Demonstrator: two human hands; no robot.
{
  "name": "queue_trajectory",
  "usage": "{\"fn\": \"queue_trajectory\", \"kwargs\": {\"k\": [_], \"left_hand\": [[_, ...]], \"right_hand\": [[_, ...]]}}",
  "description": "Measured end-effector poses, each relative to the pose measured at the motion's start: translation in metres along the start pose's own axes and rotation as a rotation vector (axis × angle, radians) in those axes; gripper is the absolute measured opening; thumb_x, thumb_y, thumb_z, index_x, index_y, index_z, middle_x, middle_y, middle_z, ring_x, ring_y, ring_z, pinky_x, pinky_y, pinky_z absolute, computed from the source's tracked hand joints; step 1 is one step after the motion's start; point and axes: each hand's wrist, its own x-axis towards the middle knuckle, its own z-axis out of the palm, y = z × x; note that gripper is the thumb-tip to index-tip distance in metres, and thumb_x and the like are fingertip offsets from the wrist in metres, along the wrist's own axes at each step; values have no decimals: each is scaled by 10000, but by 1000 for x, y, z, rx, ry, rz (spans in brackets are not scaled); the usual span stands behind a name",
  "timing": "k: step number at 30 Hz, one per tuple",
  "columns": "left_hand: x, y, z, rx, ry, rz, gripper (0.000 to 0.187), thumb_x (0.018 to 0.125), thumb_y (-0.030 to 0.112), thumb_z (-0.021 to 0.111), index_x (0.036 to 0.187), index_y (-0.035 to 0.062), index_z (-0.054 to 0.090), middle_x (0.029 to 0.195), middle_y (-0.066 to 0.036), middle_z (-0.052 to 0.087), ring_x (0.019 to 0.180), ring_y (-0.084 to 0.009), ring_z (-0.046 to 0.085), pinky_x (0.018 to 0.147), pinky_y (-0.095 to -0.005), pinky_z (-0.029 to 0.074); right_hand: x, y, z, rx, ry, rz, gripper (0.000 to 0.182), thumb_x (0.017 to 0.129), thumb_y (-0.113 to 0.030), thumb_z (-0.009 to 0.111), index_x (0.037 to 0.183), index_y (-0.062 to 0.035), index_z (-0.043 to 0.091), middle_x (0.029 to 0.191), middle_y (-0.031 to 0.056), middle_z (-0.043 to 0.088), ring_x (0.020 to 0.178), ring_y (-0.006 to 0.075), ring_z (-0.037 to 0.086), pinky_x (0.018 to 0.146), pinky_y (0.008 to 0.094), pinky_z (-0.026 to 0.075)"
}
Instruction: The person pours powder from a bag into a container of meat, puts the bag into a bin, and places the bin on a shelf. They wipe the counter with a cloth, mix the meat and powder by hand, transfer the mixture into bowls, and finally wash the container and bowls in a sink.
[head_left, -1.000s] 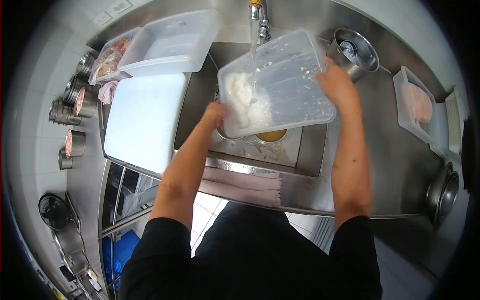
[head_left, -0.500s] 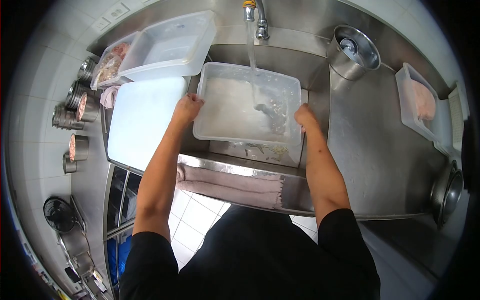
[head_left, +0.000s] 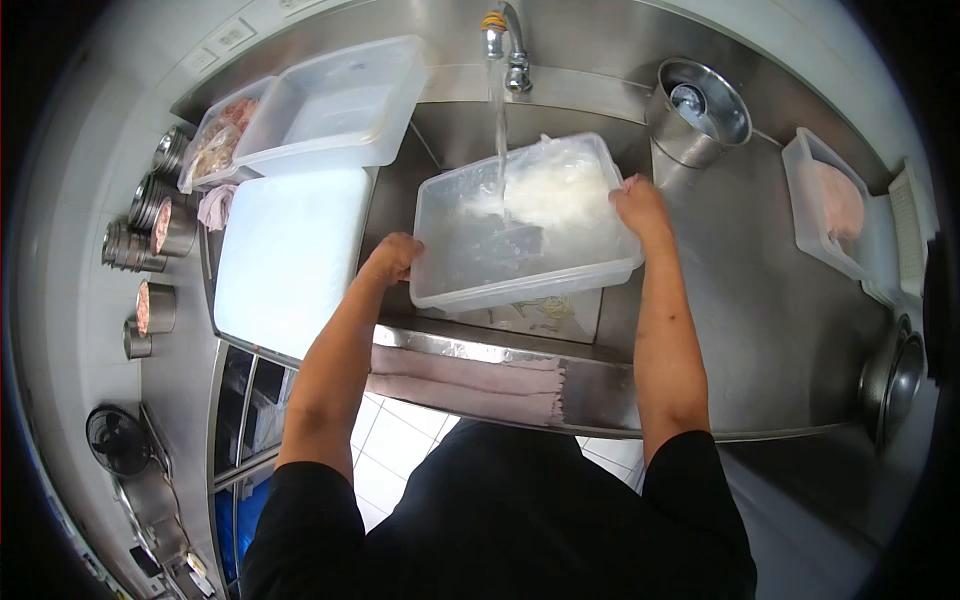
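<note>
A translucent plastic tub (head_left: 450,292) is held at a tilt over the steel sink (head_left: 385,300). My left hand (head_left: 397,257) grips its left end, and my right hand (head_left: 641,208) is closed on its right end. The faucet (head_left: 493,38) runs a stream of water (head_left: 498,120) into the tub. Whitish, frothy water gathers toward the tub's far right side and splashes at the far rim. Both hands' fingertips are partly hidden behind the tub walls.
Left of the sink lie a white cutting board (head_left: 290,260), an empty-looking plastic tub (head_left: 340,100) and a bin of bagged meat (head_left: 225,140). To the right stand a steel pot (head_left: 690,140) and a container of pink meat (head_left: 835,200). A folded towel (head_left: 470,385) lies along the front edge.
The tub has turned counterclockwise and shifted right, both hands moving with it. Its cloudy water has surged from the left side toward the far right.
</note>
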Motion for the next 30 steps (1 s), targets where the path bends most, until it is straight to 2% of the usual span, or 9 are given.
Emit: {"fn": "queue_trajectory", "kwargs": {"k": [1,7,8,12,14,18,22,25,30], "left_hand": [[-4,8,14,-249,17,-186,139,834,114,593,880,7,668,744,-125,637,861,-267,671,634,-417,571],[66,-30,74,-366,-254,-225,207,857,108,572,1014,-5,645,915,-176,653,791,-286,666,552,-423,544],[53,-16,84,-456,-267,-154,224,854,59,556,1047,-5,651,901,-158,670,799,-281,669,564,-415,547],[95,-35,107,-464,-738,-265,263,947,183,513,1133,38,629,1018,-148,674,906,-260,671,746,-409,559],[68,-15,136,-570,-500,-424,309,979,252,479,1181,48,595,1066,-141,666,905,-265,667,771,-421,555],[20,24,149,-657,-723,-210,365,958,308,525,1236,74,555,1096,-105,654,954,-282,641,801,-461,539],[21,20,154,-794,-608,-201,353,925,301,559,1200,79,559,1052,-85,651,928,-278,639,774,-451,535],[39,0,141,-854,-409,-184,346,901,296,585,1173,83,562,1020,-70,650,909,-275,637,753,-443,533],[49,-20,71,-552,-33,-252,213,840,162,555,1022,55,588,892,-61,629,755,-251,621,657,-384,511]], "right_hand": [[-5,-8,-15,47,-6,-14,439,771,-225,611,1116,46,601,1118,251,648,1066,389,620,907,437,485],[-33,-38,-66,45,196,-295,329,795,-231,639,1027,-19,544,958,210,656,938,398,629,801,494,484],[-41,-41,-71,43,220,-280,318,792,-217,670,1040,-69,538,905,174,664,871,346,655,750,429,507],[-104,-71,-109,-38,171,-452,309,780,-186,653,1021,-51,514,829,165,654,792,371,648,710,471,506],[-131,-76,-118,-24,113,-601,295,780,-178,647,1001,-31,519,851,166,643,816,369,639,701,475,504],[-190,-93,-124,-69,36,-842,230,807,-182,615,958,-29,532,839,115,615,844,326,627,684,475,495],[-219,-97,-105,-38,-71,-1027,166,840,-167,562,939,-39,528,802,97,592,842,300,621,667,465,499],[-210,-92,-96,-36,-35,-930,157,848,-164,552,937,-39,521,818,101,603,828,310,624,647,469,498],[-139,-53,-71,264,63,-382,244,821,-123,588,988,12,472,867,229,632,859,399,634,714,513,486]]}}
